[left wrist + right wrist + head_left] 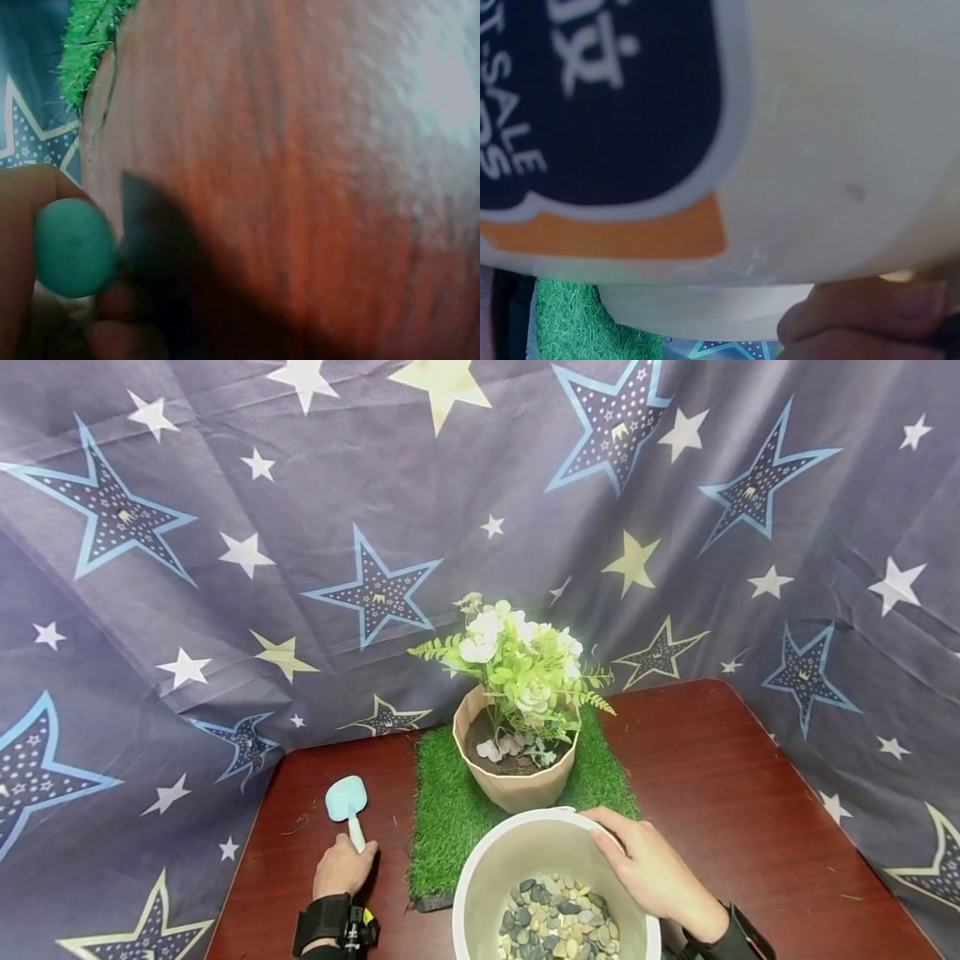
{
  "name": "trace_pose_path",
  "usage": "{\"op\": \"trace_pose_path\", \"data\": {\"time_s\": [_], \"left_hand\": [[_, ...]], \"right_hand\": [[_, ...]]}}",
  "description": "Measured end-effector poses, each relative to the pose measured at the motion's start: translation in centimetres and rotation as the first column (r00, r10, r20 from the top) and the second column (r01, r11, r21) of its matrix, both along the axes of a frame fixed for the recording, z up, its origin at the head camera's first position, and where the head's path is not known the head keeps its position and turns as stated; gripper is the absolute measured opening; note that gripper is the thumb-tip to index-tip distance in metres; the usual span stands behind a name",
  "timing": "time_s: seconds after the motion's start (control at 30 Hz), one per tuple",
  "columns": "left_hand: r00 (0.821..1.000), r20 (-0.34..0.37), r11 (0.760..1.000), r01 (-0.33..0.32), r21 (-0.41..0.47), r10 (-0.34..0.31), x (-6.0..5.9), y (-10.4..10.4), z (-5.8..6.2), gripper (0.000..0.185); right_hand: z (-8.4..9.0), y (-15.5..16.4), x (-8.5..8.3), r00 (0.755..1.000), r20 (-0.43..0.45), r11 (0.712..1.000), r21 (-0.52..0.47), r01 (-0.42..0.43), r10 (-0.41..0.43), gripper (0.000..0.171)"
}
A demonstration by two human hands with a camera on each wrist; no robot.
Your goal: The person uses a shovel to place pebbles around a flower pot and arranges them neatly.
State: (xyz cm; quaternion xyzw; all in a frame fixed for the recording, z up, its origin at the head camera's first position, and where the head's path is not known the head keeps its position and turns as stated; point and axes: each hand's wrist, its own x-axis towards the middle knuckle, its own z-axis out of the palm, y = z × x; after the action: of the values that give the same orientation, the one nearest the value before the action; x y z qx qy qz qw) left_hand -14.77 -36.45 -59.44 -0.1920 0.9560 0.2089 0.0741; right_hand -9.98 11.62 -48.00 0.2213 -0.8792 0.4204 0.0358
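Note:
A small toy shovel with a light blue blade [347, 798] and a pale handle lies in my left hand [342, 868], which grips the handle over the left of the table. In the left wrist view the round handle end [75, 249] pokes out between the curled fingers. My right hand [648, 868] holds the rim of a white bucket [474, 893], thumb inside and fingers outside. Grey and tan pebbles [558, 918] cover the bucket's bottom. A printed dark and orange label [615, 232] shows on its outer wall in the right wrist view.
Behind the bucket stands a beige flowerpot [517, 785] with soil and a leafy plant with white flowers [517, 652]. It rests on a green grass mat [438, 827] on the reddish-brown table [720, 777]. A star-patterned cloth [525, 468] hangs behind and at both sides.

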Motion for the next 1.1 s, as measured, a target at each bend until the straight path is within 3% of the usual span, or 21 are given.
{"op": "trace_pose_path", "data": {"time_s": [0.17,0.3,0.4,0.53,0.7,0.87,1.1], "left_hand": [[1.000,0.003,1.000,0.008,-0.010,-0.008,-0.1,0.0,-0.2,0.044],[0.999,-0.037,1.000,0.008,-0.008,-0.008,0.1,0.1,-0.2,0.043],[0.997,-0.082,1.000,0.007,0.003,-0.007,0.4,0.2,0.5,0.040],[0.990,-0.142,0.999,0.007,0.036,-0.002,1.4,0.7,2.9,0.035],[0.973,-0.230,0.998,0.039,0.057,-0.025,3.2,2.7,7.4,0.028],[0.928,-0.362,0.992,0.114,0.049,-0.089,5.6,6.0,11.1,0.024],[0.867,-0.451,0.971,0.240,0.007,-0.212,8.5,9.7,13.5,0.022]], "right_hand": [[0.0,0.1,-0.1,1.000,0.024,1.000,-0.010,-0.005,0.006,0.025],[0.2,0.2,-0.2,0.998,0.056,1.000,-0.009,-0.008,0.008,0.025],[0.2,0.2,-0.2,0.997,0.072,1.000,-0.008,-0.009,0.009,0.025],[0.1,0.2,-0.1,0.997,0.078,1.000,-0.014,-0.011,0.012,0.025],[0.0,0.1,0.0,0.997,0.079,1.000,-0.025,-0.018,0.020,0.025],[0.0,0.2,0.0,0.998,0.068,0.999,-0.029,-0.017,0.019,0.025],[0.1,0.1,-0.1,0.997,0.071,0.999,-0.034,-0.021,0.024,0.025]]}}
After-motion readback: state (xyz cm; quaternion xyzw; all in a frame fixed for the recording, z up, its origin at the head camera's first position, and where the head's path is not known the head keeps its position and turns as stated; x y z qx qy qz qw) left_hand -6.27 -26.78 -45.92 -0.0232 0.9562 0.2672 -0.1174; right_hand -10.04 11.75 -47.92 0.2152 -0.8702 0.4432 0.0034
